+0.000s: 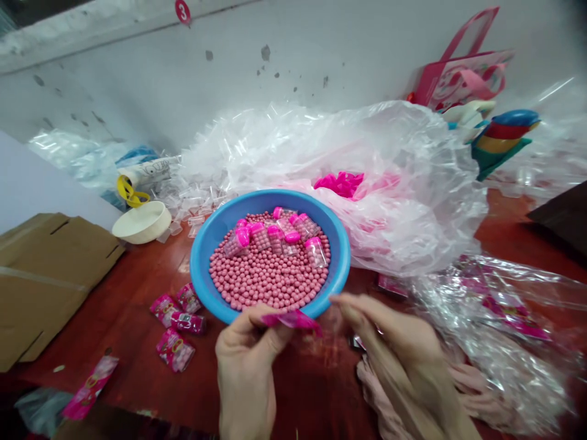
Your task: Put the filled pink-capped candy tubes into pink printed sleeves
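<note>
Head view, around blue basin (198, 263): left hand (247, 357) pinches pink wrapper (296, 319), six o'clock; right hand (398, 342) curls, contents uncertain, four o'clock; pink packets (174, 350), print illegible, eight o'clock; red disc (182, 11) reads "3", eleven o'clock.

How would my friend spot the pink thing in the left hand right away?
Start with the big blue basin of pink beads. By its near rim, the left hand pinches a bright pink wrapper. Unlike the pink packets lying on the red table to the left, this one is held between finger and thumb.
</note>
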